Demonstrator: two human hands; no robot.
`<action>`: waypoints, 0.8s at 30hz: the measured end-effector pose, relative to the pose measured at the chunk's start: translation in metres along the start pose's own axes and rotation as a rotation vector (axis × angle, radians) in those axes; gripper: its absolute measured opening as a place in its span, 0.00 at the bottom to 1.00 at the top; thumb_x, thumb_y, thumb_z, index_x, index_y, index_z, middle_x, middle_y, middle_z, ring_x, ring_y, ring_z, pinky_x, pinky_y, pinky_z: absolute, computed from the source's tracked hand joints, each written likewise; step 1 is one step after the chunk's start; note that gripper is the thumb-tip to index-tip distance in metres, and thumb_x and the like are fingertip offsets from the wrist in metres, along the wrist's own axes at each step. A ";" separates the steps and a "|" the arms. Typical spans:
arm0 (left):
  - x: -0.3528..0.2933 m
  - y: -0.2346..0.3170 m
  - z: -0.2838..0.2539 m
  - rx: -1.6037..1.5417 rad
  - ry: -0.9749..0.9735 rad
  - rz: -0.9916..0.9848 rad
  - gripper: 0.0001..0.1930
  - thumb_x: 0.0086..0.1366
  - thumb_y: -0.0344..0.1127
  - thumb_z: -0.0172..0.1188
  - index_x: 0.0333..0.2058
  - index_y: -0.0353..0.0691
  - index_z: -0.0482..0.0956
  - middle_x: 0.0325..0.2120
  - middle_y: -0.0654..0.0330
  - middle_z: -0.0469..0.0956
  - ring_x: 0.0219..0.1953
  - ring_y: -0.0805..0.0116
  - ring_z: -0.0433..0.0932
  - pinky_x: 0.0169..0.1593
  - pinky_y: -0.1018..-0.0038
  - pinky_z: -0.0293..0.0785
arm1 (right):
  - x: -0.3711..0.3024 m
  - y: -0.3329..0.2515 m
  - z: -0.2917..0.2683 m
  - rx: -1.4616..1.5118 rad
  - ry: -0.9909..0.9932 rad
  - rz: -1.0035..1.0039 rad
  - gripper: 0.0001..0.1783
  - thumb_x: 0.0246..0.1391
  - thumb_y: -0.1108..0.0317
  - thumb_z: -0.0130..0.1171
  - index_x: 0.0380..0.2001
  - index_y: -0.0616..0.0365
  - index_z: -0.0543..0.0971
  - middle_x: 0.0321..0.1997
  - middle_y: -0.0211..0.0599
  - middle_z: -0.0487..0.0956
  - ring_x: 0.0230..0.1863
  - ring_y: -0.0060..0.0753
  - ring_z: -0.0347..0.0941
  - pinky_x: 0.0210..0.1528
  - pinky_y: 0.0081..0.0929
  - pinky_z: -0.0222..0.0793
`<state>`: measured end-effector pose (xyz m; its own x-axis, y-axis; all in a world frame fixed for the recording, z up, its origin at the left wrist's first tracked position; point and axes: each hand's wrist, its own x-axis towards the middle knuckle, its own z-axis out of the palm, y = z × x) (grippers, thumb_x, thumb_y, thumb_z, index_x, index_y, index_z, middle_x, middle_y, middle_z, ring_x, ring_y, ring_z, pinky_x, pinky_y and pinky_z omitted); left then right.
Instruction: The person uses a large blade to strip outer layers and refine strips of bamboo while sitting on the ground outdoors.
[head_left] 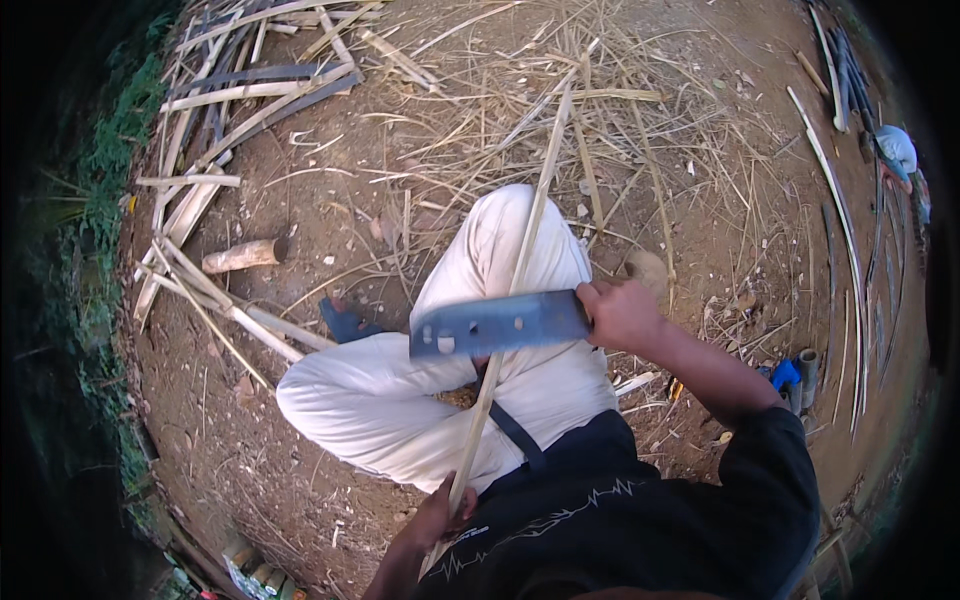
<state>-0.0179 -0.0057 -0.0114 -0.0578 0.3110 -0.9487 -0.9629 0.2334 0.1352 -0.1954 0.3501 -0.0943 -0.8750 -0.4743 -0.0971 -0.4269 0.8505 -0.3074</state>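
Sitting cross-legged in pale trousers (350,400), I have a long, thin bamboo strip (533,215) lying slantwise across my lap. My left hand (440,512) is closed round its near end, close to my black shirt. In my right hand (622,315) is a broad-bladed knife (470,328) with several holes or pale spots in its dark blade; its handle is hidden in my fist. The blade lies across the strip from above, over my knees. Whether its edge touches the strip I cannot tell.
Thin shavings (500,130) litter the brown ground ahead. Split bamboo pieces (200,190) pile up at the left, with a short log (243,256) beside them. Long strips (835,200) lie at the right, near a blue object (785,375). Another person (897,150) is at the far right.
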 end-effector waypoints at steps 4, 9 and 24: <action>0.009 -0.074 -0.022 -0.073 0.019 0.127 0.30 0.73 0.62 0.30 0.25 0.44 0.69 0.10 0.69 0.57 0.09 0.78 0.54 0.13 0.78 0.48 | 0.044 0.071 -0.009 -0.043 0.003 0.425 0.13 0.47 0.59 0.62 0.29 0.58 0.78 0.24 0.47 0.81 0.30 0.50 0.81 0.34 0.45 0.77; -0.009 -0.049 -0.019 -0.005 -0.014 0.094 0.26 0.72 0.58 0.36 0.26 0.44 0.68 0.11 0.69 0.58 0.08 0.79 0.54 0.12 0.79 0.49 | 0.075 0.109 -0.017 0.087 0.051 0.679 0.17 0.51 0.54 0.64 0.36 0.56 0.83 0.26 0.49 0.82 0.34 0.51 0.82 0.40 0.47 0.78; -0.011 -0.071 -0.011 -0.337 0.087 -0.115 0.20 0.74 0.51 0.39 0.31 0.45 0.71 0.10 0.71 0.58 0.07 0.80 0.51 0.11 0.80 0.45 | 0.082 0.100 0.006 -0.021 -0.021 0.348 0.18 0.50 0.53 0.64 0.34 0.57 0.83 0.31 0.49 0.84 0.35 0.51 0.82 0.42 0.44 0.77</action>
<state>0.0486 -0.0355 -0.0137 0.0479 0.2175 -0.9749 -0.9963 -0.0587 -0.0620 -0.3085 0.3953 -0.1392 -0.9641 -0.1598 -0.2120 -0.1089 0.9663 -0.2334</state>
